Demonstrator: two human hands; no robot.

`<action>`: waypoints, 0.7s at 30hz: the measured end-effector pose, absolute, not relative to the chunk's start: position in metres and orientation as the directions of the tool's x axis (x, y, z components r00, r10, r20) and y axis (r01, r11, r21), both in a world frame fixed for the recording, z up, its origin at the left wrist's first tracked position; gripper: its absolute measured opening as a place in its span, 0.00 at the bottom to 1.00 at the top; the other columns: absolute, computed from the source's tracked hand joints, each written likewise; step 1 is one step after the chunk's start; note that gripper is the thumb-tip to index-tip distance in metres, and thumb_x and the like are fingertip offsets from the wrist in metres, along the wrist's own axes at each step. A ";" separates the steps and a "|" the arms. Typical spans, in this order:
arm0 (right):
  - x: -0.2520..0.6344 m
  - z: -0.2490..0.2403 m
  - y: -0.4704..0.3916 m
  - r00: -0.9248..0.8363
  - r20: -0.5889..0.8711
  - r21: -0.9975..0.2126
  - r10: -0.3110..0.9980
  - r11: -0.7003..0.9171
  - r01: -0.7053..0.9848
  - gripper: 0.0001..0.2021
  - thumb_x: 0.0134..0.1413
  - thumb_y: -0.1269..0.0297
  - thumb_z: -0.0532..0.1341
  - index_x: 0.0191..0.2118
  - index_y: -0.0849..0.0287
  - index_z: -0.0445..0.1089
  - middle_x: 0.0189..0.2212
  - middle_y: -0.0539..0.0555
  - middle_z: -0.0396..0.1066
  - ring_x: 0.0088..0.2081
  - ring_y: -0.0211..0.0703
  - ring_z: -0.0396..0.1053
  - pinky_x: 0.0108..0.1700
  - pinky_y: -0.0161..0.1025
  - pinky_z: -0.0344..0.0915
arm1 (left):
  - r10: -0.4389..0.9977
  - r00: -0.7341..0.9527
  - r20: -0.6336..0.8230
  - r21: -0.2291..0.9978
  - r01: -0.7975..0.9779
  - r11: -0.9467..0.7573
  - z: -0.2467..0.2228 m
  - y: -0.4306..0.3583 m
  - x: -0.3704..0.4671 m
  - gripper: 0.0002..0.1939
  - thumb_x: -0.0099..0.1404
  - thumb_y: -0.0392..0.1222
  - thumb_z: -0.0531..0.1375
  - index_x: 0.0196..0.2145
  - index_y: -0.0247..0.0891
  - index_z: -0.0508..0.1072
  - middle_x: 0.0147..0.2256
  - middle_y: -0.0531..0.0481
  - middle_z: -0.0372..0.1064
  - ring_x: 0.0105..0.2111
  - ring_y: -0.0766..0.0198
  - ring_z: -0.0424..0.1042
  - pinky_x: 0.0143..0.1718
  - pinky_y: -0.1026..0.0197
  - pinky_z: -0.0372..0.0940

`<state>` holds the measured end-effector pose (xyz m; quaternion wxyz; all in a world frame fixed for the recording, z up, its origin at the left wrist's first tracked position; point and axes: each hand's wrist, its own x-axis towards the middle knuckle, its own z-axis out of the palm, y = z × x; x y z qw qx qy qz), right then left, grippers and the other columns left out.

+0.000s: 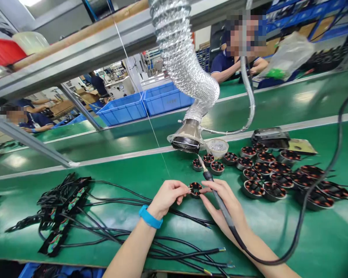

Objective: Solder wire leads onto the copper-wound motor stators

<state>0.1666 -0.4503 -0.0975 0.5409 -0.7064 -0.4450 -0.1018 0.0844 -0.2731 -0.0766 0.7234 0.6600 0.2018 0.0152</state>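
Left hand [166, 197] reaching in from 7 o'clock, forearm bare, blue wristband [150, 217] at the wrist, fingers curled and pinching the left edge of a small motor stator [195, 189]. Right hand [224, 204] coming in from 5 o'clock, palm turned up and leftward, fingertips touching the stator's right side while closed around a soldering iron [214, 189]; iron lying across the palm, tip pointing toward 12 o'clock, black cord [304, 208] trailing off along the forearm and looping up toward 2 o'clock.

Stator held just above the green bench [118, 170], near the middle of the view: a small ring, dark outer rim, copper-red windings around an open centre. Whether resting on the mat or lifted cannot be told.

At 2 to 3 o'clock of the hands, a cluster of like stators [266, 173] on the mat. At 12 o'clock, a silver fume duct [188, 77] hanging over the work, a small bowl [217, 146] just beside its mouth. At 8 o'clock, bundled black cables with circuit boards [66, 208].
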 end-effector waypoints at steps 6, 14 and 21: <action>0.166 -0.102 -0.437 0.562 0.620 -0.666 0.548 -0.011 0.746 0.15 0.64 0.71 0.57 0.54 0.53 0.65 0.43 0.55 0.68 0.45 0.43 0.74 0.46 0.38 0.72 | 0.299 0.913 -0.278 0.960 0.248 0.133 -0.075 -0.275 0.085 0.12 0.54 0.45 0.64 0.28 0.30 0.76 0.18 0.55 0.61 0.17 0.74 0.56 0.19 0.67 0.49; 0.167 -0.104 -0.428 0.654 0.586 -0.724 0.478 -0.053 0.687 0.13 0.61 0.70 0.59 0.51 0.54 0.66 0.38 0.52 0.67 0.35 0.40 0.73 0.45 0.40 0.70 | 0.302 0.914 -0.272 0.962 0.252 0.105 -0.076 -0.277 0.085 0.11 0.55 0.45 0.62 0.27 0.31 0.76 0.20 0.55 0.61 0.17 0.74 0.55 0.20 0.66 0.49; 0.163 -0.094 -0.436 0.680 0.596 -0.742 0.427 -0.032 0.670 0.11 0.64 0.67 0.59 0.51 0.53 0.69 0.40 0.53 0.70 0.39 0.40 0.73 0.46 0.39 0.69 | 0.313 0.901 -0.302 0.953 0.289 0.089 -0.075 -0.279 0.085 0.12 0.53 0.46 0.62 0.26 0.32 0.75 0.21 0.54 0.63 0.18 0.74 0.54 0.19 0.66 0.46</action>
